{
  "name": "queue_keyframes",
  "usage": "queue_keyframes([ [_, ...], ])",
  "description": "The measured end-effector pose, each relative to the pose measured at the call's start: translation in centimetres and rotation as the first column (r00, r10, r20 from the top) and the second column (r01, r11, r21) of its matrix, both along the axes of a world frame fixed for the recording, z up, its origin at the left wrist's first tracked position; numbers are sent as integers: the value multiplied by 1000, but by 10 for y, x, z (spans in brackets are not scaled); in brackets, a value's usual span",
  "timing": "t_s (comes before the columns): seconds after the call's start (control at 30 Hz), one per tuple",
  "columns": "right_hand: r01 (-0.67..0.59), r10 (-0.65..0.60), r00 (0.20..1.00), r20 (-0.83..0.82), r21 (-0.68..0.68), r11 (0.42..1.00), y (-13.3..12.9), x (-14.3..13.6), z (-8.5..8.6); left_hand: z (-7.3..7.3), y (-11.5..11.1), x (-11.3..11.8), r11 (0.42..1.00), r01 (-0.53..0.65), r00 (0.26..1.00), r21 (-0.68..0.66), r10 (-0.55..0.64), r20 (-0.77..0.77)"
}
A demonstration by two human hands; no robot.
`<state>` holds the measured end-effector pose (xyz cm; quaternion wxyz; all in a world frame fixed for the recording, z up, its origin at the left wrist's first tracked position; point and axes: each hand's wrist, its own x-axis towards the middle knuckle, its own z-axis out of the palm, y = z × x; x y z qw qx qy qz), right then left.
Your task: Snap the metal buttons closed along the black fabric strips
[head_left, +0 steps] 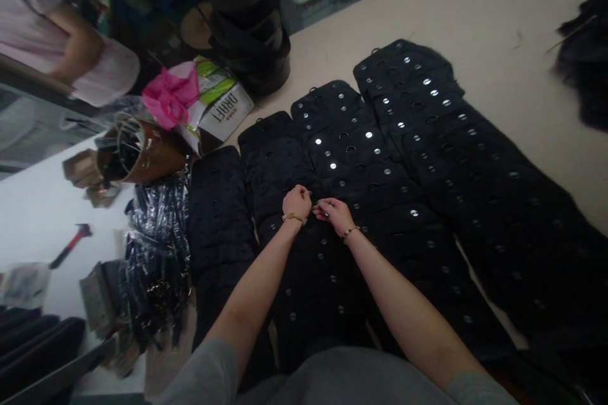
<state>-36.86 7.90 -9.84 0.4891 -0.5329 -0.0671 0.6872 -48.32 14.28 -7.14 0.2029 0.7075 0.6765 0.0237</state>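
Note:
Rows of overlapping black fabric pieces lie side by side on the table. Shiny round metal discs dot the far right row (475, 139) and the row beside it (351, 120). The second row from the left (268, 152) has few discs in its upper part, and the leftmost row (218, 202) shows none clearly. My left hand (297, 202) is closed over the second row, its fingertips pinched on something too small to name. Close to its right, my right hand (334, 214) also has its fingers pinched together, with a small shiny bit at the fingertips.
Plastic-wrapped dark strips (159, 253), a brown bucket (147, 152) and a hammer (71, 245) are at the left. Behind stand a printed box (225, 111), a pink bag (173, 95) and black rolls (251, 19). A person's arm (78, 38) shows upper left; black cloth (589, 57) lies far right.

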Motion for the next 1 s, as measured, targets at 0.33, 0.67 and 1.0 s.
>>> queue_keyframes([
  [0.33, 14, -14, 1000, 28, 0, 1000, 0, -1, 1, 8, -11, -6, 983, 128, 979, 129, -146, 145],
  [0.67, -65, 65, 998, 5, -8, 998, 1, 4, 5, 23, -15, -42, 1000, 15, 950, -1, -14, 312],
  [1.0, 73, -72, 994, 86, -9, 997, 37, -12, 23, 6, 7, -145, 935, -321, 892, -152, 353, 282],
])
